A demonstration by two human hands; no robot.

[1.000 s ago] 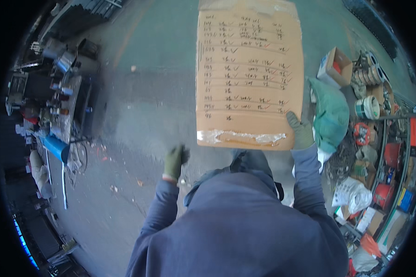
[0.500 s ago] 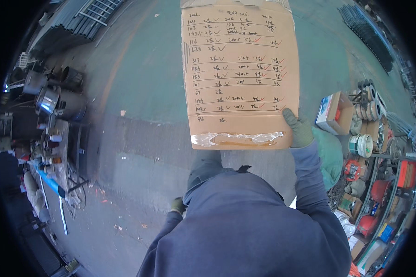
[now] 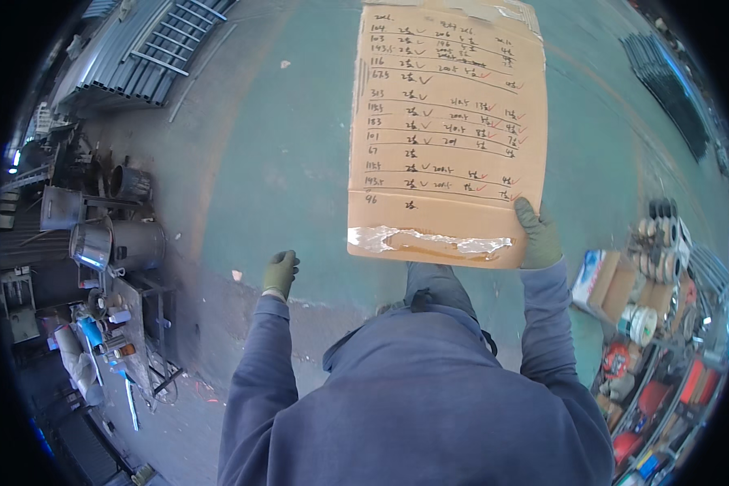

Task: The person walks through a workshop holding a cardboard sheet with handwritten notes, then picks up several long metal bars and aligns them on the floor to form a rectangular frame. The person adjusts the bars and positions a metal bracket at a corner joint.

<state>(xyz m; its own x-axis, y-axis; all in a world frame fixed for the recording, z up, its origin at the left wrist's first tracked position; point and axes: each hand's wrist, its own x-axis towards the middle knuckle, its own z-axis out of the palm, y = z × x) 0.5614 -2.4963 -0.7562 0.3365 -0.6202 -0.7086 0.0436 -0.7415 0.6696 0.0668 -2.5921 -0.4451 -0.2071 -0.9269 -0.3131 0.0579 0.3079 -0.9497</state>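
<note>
A brown cardboard sheet [image 3: 445, 130] hangs upright in front of me, covered with rows of handwriting and black and red check marks. Torn pale tape residue runs along its lower edge. My right hand [image 3: 539, 235], in a greenish work glove, grips the lower right corner, thumb on the written face and the other fingers hidden behind. My left hand [image 3: 281, 274], gloved alike, is held out over the floor at the left, well apart from the sheet. Its fingers are curled in, and nothing shows in them.
Metal tubes and a ladder-like frame [image 3: 174, 40] lie at the far left. A cluttered workbench [image 3: 142, 324] and a metal drum [image 3: 130, 243] stand at the left. On the right are an open carton [image 3: 607, 283], a white bucket [image 3: 640, 324], and shelving with red items [image 3: 652, 397].
My left hand has come up and forward from beside my hip. The cardboard sheet and right hand have shifted slightly right in view. Surroundings have moved as I walk.
</note>
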